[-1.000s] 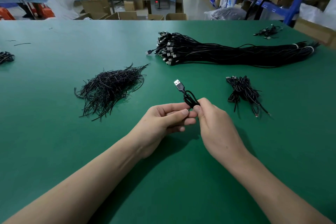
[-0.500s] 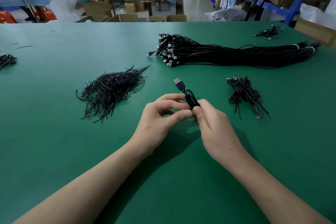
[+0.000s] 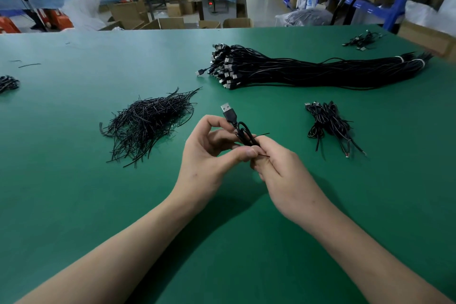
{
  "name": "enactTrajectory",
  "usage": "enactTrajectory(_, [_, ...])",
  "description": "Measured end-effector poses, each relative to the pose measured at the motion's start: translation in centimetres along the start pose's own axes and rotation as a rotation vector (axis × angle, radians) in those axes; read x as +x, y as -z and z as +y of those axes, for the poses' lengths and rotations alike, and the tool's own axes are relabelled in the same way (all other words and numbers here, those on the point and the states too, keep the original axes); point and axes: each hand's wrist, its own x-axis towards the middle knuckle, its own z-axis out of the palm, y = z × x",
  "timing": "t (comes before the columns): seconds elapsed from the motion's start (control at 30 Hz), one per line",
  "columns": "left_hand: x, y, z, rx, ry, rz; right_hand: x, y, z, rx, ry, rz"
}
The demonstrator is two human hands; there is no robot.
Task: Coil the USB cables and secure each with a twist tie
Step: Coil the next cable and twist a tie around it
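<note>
Left hand (image 3: 209, 153) and right hand (image 3: 283, 175) fingers pinch coiled USB cable (image 3: 243, 132) above counter (image 3: 74, 192); twist tie (image 3: 261, 135) ends protrude.

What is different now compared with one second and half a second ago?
On the left hand the fingers, nearly straight one second ago, have curled over the coiled cable. The thin ends of a twist tie now stick out beside the coil, at the fingertips of the right hand. Unchanged: both hands hold the coil, its plug points away; the tie pile, cable bundle and finished coils have not moved.
</note>
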Motion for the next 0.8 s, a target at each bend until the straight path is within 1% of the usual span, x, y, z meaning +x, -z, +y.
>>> enactTrajectory(0.13, [-0.1, -0.1, -0.2, -0.007, 0.032, 0.021, 0.0, 0.1, -0.4, -0.081, -0.036, -0.052])
enactTrajectory(0.23, [-0.2, -0.1, -0.4, 0.015, 0.068, 0.025, 0.0, 0.1, -0.3, -0.059, -0.043, -0.08])
enactTrajectory(0.47, [-0.3, -0.2, -0.2, 0.102, 0.069, -0.03, 0.4, 0.7, 0.4, -0.051, -0.056, -0.106])
enactTrajectory(0.7, [0.3, 0.6, -0.3, 0.117, 0.141, -0.145, 0.6, 0.6, 1.3, 0.16, -0.122, -0.175])
enactTrajectory(0.8, [0.4, 0.9, -0.3, 0.107, 0.13, -0.142, 0.7, 0.6, 1.4, 0.284, -0.14, -0.215])
